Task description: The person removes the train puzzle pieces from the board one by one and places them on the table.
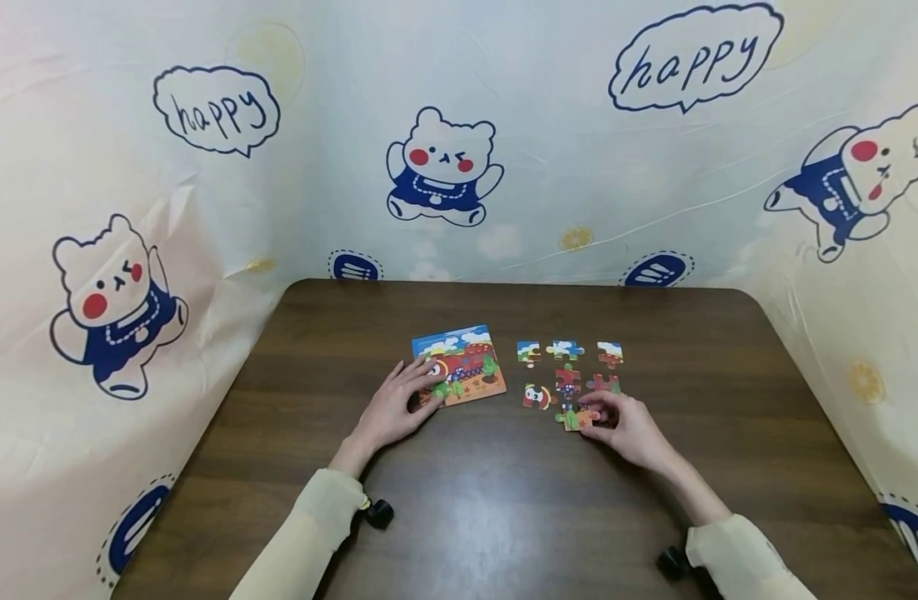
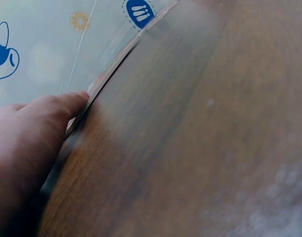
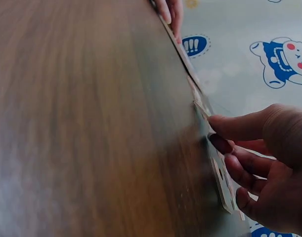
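Note:
In the head view my left hand [image 1: 393, 408] rests on the left side of a colourful picture board [image 1: 470, 375], its fingers lying over the printed red train. The left wrist view has the fingers [image 2: 74, 102] at the board's thin edge. My right hand [image 1: 626, 427] pinches an orange-and-green jigsaw piece [image 1: 574, 419] between thumb and index finger, at the lower end of a group of pieces. From the right wrist, that piece [image 3: 202, 109] looks slightly tilted at the fingertips. Just above it lies a red jigsaw piece [image 1: 567, 381], with a white-and-red piece [image 1: 536, 397] to its left.
Blue-sky pieces, among them a middle one [image 1: 565, 349] and a right one [image 1: 610, 353], form a spaced row at the back. Another red piece [image 1: 603, 383] lies beside the right fingers. Behind the brown table [image 1: 459, 517] hangs a printed cloth [image 1: 549, 183].

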`<state>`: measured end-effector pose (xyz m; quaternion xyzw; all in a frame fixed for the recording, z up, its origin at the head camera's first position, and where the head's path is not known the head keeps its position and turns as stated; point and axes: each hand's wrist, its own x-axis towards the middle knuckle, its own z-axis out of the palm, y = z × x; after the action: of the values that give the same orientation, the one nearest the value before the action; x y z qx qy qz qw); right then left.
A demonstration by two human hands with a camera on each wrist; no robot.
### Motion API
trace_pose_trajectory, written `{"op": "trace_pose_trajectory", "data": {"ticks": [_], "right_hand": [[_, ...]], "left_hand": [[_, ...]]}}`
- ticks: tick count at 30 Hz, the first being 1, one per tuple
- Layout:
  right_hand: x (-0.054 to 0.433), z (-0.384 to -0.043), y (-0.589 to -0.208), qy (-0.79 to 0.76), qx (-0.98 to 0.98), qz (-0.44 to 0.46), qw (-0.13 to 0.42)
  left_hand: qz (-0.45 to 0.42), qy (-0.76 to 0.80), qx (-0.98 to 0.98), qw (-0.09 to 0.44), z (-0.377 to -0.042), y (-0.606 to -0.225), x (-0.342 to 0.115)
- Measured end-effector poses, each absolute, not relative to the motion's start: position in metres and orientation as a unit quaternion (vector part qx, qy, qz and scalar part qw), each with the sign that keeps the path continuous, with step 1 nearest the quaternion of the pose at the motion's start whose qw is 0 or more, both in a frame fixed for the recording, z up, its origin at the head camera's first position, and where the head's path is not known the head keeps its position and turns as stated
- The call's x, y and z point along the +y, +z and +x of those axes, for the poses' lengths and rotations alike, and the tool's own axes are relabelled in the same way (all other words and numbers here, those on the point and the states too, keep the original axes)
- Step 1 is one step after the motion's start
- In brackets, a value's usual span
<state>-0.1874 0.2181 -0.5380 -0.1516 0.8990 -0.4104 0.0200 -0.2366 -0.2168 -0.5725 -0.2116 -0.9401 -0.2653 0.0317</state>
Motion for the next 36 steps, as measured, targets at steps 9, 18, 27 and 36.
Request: {"op": "trace_pose_trajectory", "data": {"ticks": [9,18,27,36], "right_hand": [[0.235,-0.202,-0.589,-0.351,0.909,-0.205,-0.094],[0.227,-0.192,-0.562,-0.337,0.914,-0.207,-0.089],[0.207,-0.195,-0.522,-0.346,0.925,-0.156,-0.013],[0.170,-0.215,-0.513,-0.355,0.912,-0.206,-0.016]], "left_hand": [[-0.213,-0.269,-0.939,0.030,-0.235,-0.573,-0.217],[-0.211,-0.262,-0.942,0.019,-0.237,-0.571,-0.217],[-0.217,-0.262,-0.940,0.024,-0.236,-0.570,-0.217],[-0.220,-0.263,-0.939,0.031,-0.235,-0.570,-0.217]]}}
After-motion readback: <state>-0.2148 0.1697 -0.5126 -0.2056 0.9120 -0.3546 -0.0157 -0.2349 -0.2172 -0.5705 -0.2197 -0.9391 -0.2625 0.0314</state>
